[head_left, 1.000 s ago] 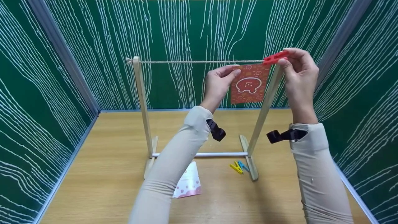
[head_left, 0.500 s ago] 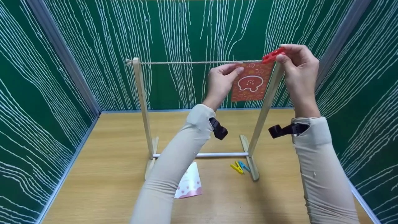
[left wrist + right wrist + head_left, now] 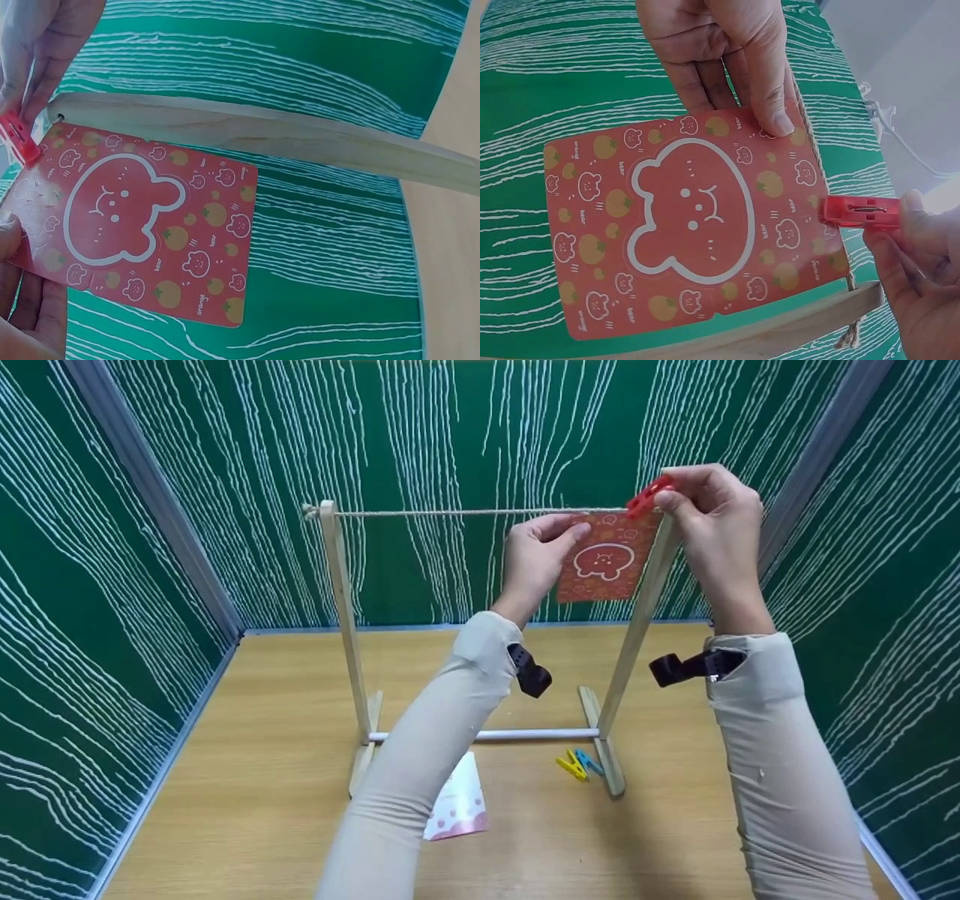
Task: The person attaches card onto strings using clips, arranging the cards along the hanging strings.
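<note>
A red card with a white-outlined bear hangs at the right end of the rope, close to the right post. My left hand pinches the card's upper left corner between thumb and fingers. In my right hand is a red clothespin, gripped by its handle end. The clothespin's nose lies over the card's top edge and the rope in the right wrist view. Seen from the left wrist, the card is flat, and the clothespin sits at its top edge.
A wooden stand with a left post, a right post and a white bottom bar stands on the table. A yellow clothespin and a blue clothespin lie by the right foot. A white-pink card lies partly under my left sleeve.
The card has risen slightly to the rope and shifted a little right. My right hand has moved slightly left and up, and the clothespin has tilted more steeply over the card's top edge.
</note>
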Demonstrator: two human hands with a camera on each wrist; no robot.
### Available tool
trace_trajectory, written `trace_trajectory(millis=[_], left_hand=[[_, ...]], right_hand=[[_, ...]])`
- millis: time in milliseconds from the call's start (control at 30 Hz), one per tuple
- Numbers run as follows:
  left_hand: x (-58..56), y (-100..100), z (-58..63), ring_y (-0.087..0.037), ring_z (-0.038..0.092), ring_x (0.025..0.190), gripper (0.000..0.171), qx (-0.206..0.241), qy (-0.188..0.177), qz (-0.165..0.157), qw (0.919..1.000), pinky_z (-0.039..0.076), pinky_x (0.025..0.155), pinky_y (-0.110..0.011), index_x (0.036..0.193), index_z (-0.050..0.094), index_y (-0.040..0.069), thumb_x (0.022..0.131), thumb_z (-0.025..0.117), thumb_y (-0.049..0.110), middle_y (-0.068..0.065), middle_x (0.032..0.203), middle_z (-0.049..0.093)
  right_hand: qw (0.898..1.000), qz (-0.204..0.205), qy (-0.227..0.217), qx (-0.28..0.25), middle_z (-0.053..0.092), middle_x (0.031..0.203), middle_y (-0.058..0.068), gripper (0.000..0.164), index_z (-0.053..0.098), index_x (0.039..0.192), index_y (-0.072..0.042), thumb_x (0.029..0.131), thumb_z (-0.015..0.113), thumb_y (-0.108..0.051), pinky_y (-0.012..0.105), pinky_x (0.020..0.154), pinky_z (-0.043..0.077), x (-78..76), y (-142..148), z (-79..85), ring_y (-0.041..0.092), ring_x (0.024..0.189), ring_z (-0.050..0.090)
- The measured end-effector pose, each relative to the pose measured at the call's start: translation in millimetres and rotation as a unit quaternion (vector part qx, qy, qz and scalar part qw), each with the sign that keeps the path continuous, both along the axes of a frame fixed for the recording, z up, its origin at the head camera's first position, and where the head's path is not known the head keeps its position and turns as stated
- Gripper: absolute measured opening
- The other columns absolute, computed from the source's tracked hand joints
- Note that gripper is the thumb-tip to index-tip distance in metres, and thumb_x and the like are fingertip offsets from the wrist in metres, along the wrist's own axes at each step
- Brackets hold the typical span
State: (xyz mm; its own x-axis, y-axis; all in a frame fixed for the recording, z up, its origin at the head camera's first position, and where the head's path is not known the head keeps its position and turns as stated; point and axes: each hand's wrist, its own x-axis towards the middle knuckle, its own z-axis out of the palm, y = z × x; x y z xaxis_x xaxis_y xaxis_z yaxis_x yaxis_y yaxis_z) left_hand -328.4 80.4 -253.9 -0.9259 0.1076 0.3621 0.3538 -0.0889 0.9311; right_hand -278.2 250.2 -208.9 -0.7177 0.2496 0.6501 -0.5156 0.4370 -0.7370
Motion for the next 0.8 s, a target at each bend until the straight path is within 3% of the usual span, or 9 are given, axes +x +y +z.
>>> trace_trajectory(millis=[367,800], left_hand=[[3.6,1.4,2.4,-0.011,0.067,0.089,0.024,-0.013,0.012,0.013,0.9998,0.054,0.078,-0.017,0.109,0.073,0.009,0.088,0.068,0.018,-0.004,0.105,0.073],[3.0,1.4,1.6,-0.010,0.067,0.088,0.023,-0.012,0.012,0.008,0.9998,0.054,0.078,-0.017,0.108,0.073,0.008,0.087,0.068,0.017,-0.004,0.103,0.073]], right_hand=[[0.998,-0.024,-0.012,0.061,0.068,0.098,-0.004,0.025,0.068,0.113,-0.007,0.091,0.064,-0.018,0.015,0.077,0.047,2.0,-4.5,2.6,0.008,0.081,0.059],[0.997,-0.018,-0.022,0.075,0.067,0.102,0.000,0.024,0.067,0.113,-0.006,0.092,0.062,-0.017,0.014,0.077,0.048,2.0,-5.0,1.2,0.008,0.083,0.058]])
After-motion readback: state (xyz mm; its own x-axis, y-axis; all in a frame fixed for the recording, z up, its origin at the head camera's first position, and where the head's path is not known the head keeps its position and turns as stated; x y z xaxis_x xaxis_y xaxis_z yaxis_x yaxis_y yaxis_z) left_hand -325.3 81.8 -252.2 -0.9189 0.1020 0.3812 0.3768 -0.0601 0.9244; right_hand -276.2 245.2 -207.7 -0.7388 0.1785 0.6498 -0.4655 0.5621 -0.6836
